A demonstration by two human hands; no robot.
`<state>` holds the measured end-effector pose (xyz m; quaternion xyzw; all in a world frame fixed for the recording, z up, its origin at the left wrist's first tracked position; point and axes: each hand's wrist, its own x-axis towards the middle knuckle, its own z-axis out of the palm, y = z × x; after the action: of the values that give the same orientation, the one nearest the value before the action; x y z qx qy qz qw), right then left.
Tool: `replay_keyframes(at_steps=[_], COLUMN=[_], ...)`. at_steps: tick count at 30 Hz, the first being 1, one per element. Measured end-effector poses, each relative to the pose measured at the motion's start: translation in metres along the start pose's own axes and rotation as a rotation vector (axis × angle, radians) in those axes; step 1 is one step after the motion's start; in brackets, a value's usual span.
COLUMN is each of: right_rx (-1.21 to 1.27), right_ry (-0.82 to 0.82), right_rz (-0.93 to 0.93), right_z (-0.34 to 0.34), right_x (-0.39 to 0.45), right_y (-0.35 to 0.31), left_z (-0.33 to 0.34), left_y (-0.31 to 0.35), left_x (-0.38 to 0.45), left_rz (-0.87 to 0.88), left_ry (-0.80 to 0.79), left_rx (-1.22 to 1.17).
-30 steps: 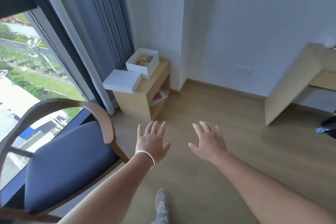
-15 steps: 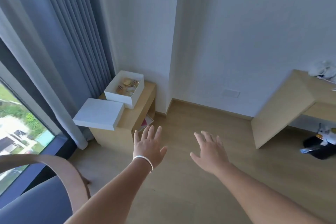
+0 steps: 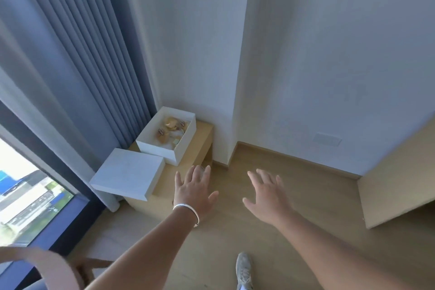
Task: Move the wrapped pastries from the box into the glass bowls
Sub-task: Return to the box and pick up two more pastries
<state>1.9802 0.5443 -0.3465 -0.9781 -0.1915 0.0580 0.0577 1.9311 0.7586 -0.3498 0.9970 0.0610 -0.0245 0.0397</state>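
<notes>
Head view: open box of wrapped pastries sits centre-left on a low shelf, up-left of both hands. Left hand nearer; right hand further right. Both spread wide, empty. Glass bowls not visible.

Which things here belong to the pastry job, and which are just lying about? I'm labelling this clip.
Job: box; pastries; left hand; right hand.
Lying about: lid; shelf; curtain; chair; desk. No bowls in view.
</notes>
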Motion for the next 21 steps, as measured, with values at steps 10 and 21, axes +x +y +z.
replay_keyframes(at_steps=[10,21], right_rx=[0.01,-0.015], right_ry=[0.008,-0.06], right_rz=[-0.129,-0.255], right_z=[-0.032,-0.039], right_x=[0.17,0.316], right_y=[0.06,0.045], left_z=[-0.007,-0.009], left_y=[0.013,-0.022], left_x=[0.154,0.275], left_rz=[-0.115,-0.164], left_ry=[0.03,0.022], left_rx=[0.08,0.097])
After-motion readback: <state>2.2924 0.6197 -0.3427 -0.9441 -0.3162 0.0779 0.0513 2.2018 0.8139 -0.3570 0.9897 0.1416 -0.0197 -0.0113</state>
